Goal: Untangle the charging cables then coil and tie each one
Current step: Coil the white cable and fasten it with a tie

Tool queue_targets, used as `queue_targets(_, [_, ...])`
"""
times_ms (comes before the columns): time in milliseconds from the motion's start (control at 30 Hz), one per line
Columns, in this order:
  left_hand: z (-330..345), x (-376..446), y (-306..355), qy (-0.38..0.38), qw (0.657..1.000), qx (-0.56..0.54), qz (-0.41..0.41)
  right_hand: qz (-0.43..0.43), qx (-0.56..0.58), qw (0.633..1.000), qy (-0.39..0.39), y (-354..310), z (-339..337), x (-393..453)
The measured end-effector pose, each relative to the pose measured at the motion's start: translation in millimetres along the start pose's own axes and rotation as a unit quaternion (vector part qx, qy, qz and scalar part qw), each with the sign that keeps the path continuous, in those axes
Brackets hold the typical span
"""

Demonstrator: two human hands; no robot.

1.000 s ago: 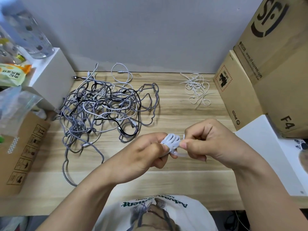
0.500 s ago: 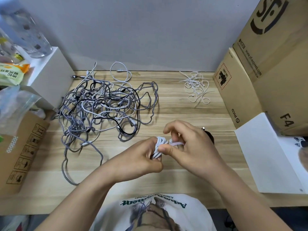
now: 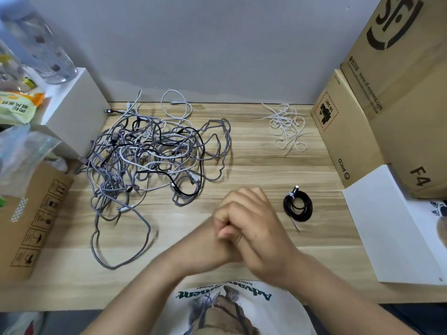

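Hands (image 3: 244, 226) clasped together, contents hidden, tangled cables (image 3: 154, 151) beyond left, coiled black cable (image 3: 298, 205) right

Soft, even indoor light; wide-angle view with blurred edges.

The wooden desk (image 3: 254, 165) is lit brightly and evenly, with no glare; the tangled cables (image 3: 154, 153) cast only faint, short shadows, and the coiled black cable (image 3: 298, 206) reads crisply. Both hands show slight motion blur, the right hand (image 3: 256, 228) more sharply than the left hand (image 3: 217, 245). The bottle (image 3: 41, 44) at upper left is smeared and out of focus. The cardboard boxes (image 3: 399, 93) bow outward at the frame's edge.
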State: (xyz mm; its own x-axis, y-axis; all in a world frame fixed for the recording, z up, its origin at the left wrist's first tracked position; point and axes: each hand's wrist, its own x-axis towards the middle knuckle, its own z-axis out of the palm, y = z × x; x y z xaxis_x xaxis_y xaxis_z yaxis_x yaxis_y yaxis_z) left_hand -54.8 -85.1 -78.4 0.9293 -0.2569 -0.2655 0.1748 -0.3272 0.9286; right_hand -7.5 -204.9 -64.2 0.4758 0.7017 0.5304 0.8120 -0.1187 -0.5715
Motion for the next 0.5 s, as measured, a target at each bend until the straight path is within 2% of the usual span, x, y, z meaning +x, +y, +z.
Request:
queue_targets(67, [12,-2,0,-0.013,0.994,0.099,-0.038,0.005,0.062,0.998,0.012,-12,10,1])
queue_targets(133, [16,-4,-4,-0.029,0.992,0.120,-0.039,0.055,0.119,0.991,0.030,-12,15,2])
queue_targets(200, [19,2,2,-0.082,0.993,0.085,0.007,0.118,0.142,0.982,0.044,-3,14,-1])
queue_targets(233, [18,4,2,-0.099,0.995,0.032,-0.005,0.144,0.137,0.979,0.039,4,13,-4])
queue_targets(300, [12,4,-2,-0.098,0.991,-0.073,-0.045,0.190,0.120,0.974,0.003,17,11,-13])
queue_targets(400, [3,6,-8,-0.088,0.978,-0.184,-0.048,0.267,0.143,0.952,-0.052,27,9,-32])
queue_targets(500, [-5,11,-19,-0.096,0.969,-0.229,-0.017,0.327,0.232,0.916,-0.033,29,4,-49])
